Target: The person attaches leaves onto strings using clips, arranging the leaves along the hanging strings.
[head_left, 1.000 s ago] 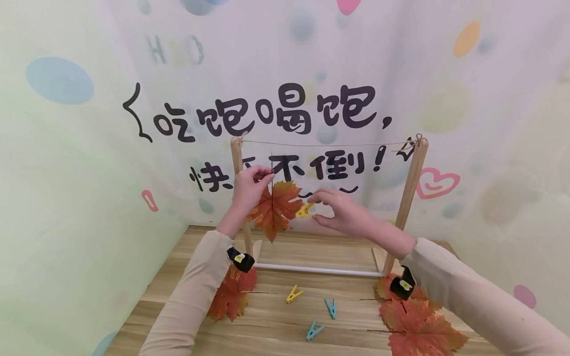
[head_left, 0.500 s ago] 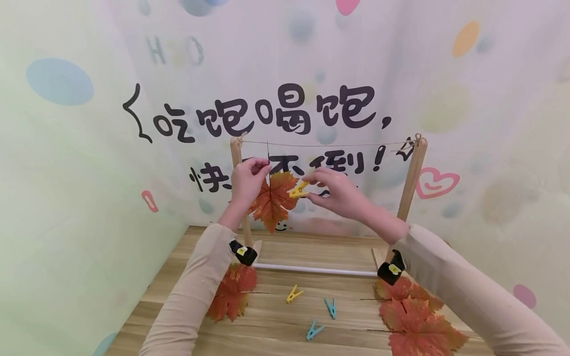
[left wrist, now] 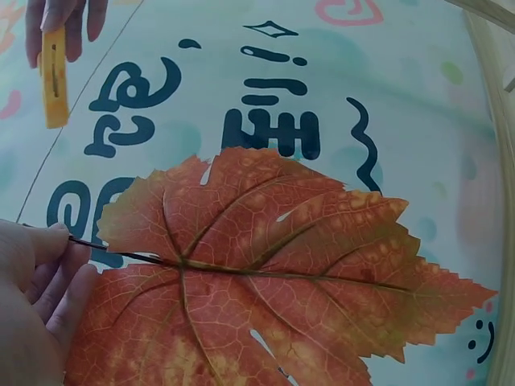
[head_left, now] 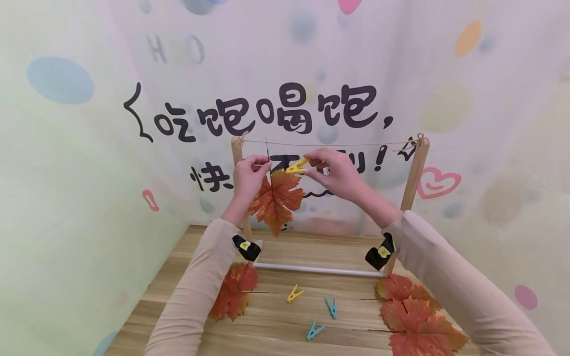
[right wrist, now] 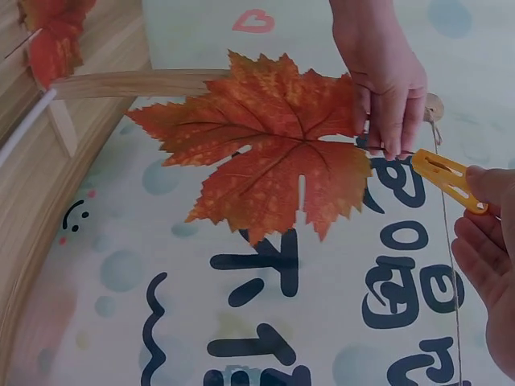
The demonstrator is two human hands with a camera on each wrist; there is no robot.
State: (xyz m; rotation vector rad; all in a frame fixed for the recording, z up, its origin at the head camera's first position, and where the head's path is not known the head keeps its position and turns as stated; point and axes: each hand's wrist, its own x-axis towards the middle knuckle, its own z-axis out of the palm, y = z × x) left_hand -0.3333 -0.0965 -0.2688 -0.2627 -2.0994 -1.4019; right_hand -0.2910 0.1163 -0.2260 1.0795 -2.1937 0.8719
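Note:
My left hand [head_left: 250,177] pinches the thin dark stem of an orange-red maple leaf [head_left: 277,200], which hangs tip down. The stem's top end reaches the string [head_left: 338,145] near the left post. In the left wrist view the leaf [left wrist: 265,265] spreads wide beside the fingers. My right hand [head_left: 340,173] pinches a yellow clothespin [head_left: 296,166] between thumb and fingers, its nose pointing left toward the stem, a little below the string. The right wrist view has the clothespin [right wrist: 444,178] close to the left fingertips.
Two wooden posts [head_left: 411,178] hold the string, with a white rod [head_left: 318,269] low between them. On the wooden table lie another yellow clothespin [head_left: 294,294], two blue clothespins [head_left: 331,307], a leaf [head_left: 235,291] at left and overlapping leaves [head_left: 418,321] at right.
Both hands have risen, the left one slightly, bringing the leaf's stem up to the string. The right hand has carried the yellow clothespin up and a little left.

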